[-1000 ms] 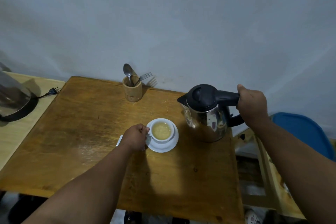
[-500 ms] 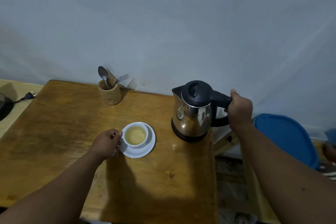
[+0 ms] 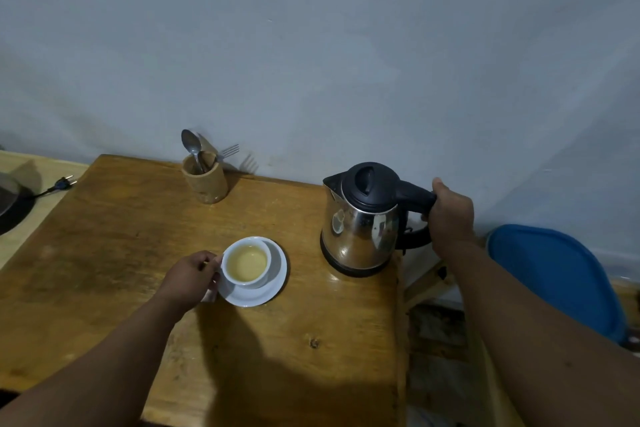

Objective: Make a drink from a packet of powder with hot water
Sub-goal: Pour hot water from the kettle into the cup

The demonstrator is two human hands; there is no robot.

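Observation:
A white cup (image 3: 246,262) filled with pale yellow liquid stands on a white saucer (image 3: 273,282) in the middle of the wooden table (image 3: 104,253). My left hand (image 3: 188,279) pinches the cup's handle on its left side; a bit of white paper shows under the hand. A steel kettle (image 3: 362,225) with a black lid stands upright at the table's right edge. My right hand (image 3: 450,215) is wrapped around its black handle.
A bamboo holder (image 3: 206,178) with a spoon and a fork stands at the back by the wall. A black plug (image 3: 64,183) and a dark round appliance (image 3: 10,208) lie at the far left. A blue chair (image 3: 554,274) is right of the table.
The kettle has come down from a tilted pour beside the cup and now stands upright on the table's right edge. My left hand stays on the cup handle.

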